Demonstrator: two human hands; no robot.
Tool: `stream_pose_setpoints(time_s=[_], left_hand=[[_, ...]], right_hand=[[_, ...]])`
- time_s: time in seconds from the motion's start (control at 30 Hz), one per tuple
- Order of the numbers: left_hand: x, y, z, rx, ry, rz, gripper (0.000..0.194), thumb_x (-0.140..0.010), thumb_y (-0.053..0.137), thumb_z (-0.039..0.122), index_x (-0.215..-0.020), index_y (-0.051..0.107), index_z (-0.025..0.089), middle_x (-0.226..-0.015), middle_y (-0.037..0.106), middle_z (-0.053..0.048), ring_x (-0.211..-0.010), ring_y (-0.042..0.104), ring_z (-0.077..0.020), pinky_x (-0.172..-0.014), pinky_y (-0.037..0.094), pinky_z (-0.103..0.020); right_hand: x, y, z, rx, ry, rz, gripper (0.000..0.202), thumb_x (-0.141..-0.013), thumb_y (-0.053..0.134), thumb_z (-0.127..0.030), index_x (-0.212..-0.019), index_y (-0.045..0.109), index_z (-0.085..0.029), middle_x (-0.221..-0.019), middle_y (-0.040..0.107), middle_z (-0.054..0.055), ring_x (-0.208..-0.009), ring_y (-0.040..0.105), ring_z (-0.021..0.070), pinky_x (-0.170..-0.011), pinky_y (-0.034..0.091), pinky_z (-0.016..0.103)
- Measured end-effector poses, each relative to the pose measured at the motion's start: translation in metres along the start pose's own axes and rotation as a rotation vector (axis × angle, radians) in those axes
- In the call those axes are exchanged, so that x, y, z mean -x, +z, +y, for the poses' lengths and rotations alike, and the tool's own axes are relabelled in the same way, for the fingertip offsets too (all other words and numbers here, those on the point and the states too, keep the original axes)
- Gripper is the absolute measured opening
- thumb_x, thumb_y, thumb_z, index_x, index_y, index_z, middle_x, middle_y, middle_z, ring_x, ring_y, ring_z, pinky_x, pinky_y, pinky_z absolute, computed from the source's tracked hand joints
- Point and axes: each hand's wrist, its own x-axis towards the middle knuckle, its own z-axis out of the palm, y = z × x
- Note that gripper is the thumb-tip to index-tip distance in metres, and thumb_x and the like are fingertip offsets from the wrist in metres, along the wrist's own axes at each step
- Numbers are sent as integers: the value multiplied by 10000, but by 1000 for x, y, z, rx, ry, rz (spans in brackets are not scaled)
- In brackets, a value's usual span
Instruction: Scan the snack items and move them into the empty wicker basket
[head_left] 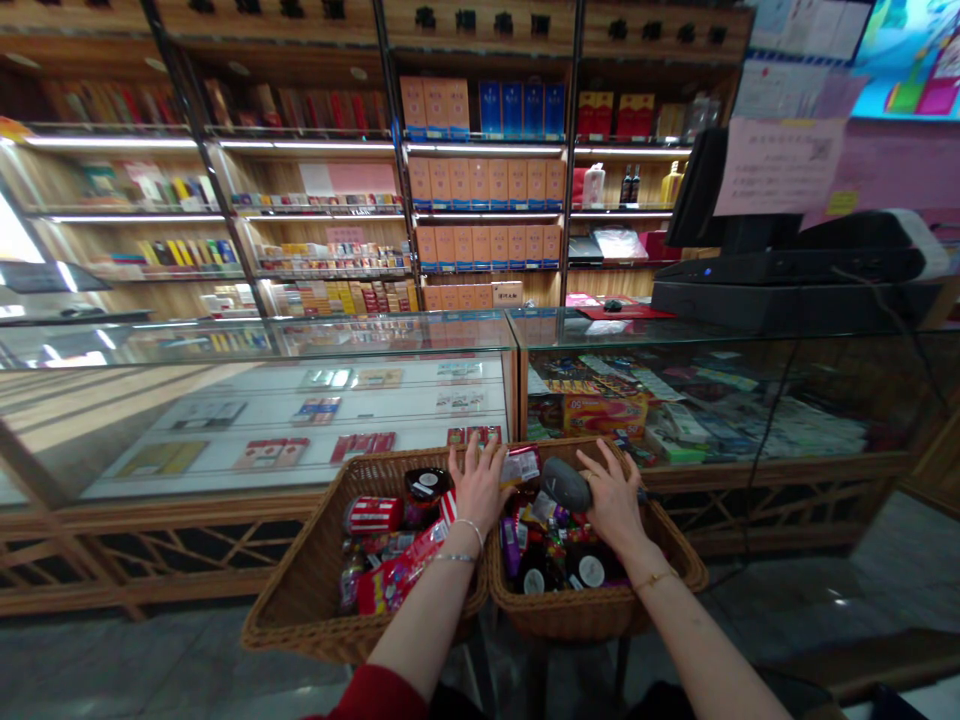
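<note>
My left hand [478, 492] reaches over the left basket's inner rim, its thumb and index finger closed on a small clear package with a red end [521, 465]. What is inside the package I cannot make out. Above the right basket, my right hand [616, 505] grips a dark grey barcode scanner [566, 486]. The scanner's head points left towards the package; its handle is mostly hidden by my hand. Beneath my left forearm, the left wicker basket [300, 575] holds a red candy bag [397, 580] and a red-and-white striped pack [374, 515]. Dark round-labelled containers [592, 570] lie in the right basket [585, 610].
A glass display counter [390, 480] stands right behind the baskets. On its right side sits a cash register with a monitor [701, 190], and a black cable [769, 430] hangs down its front. Lit shelves with orange boxes [487, 180] line the wall.
</note>
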Motion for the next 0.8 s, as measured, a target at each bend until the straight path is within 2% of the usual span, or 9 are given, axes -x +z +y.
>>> stream_pose_setpoints(time_s=[0.17, 0.4, 0.8], left_hand=[[0, -1, 0, 1, 4, -8, 704, -724, 776, 381, -1386, 542, 328, -1526, 494, -66, -1496, 256, -368, -1206, 84, -692], [2, -2, 0, -3, 5, 0, 682, -735, 764, 385, -1379, 550, 316, -1527, 491, -73, -1498, 252, -367, -1206, 88, -689], [2, -8, 0, 3, -71, 38, 622, -740, 741, 416, -1332, 583, 307, -1546, 468, -66, -1495, 261, -373, -1201, 109, -680]], right_hand=[[0, 0, 0, 13, 23, 7, 351, -713, 518, -70, -958, 716, -224, -1341, 656, 42, -1452, 340, 302, -1170, 144, 613], [-1, -1, -2, 2, 39, 3, 330, -714, 534, -79, -951, 716, -219, -1346, 652, 51, -1438, 353, 327, -1162, 141, 618], [-1, 4, 2, 45, 18, 23, 383, -697, 506, -54, -995, 692, -207, -1370, 632, 78, -1440, 351, 319, -1149, 158, 618]])
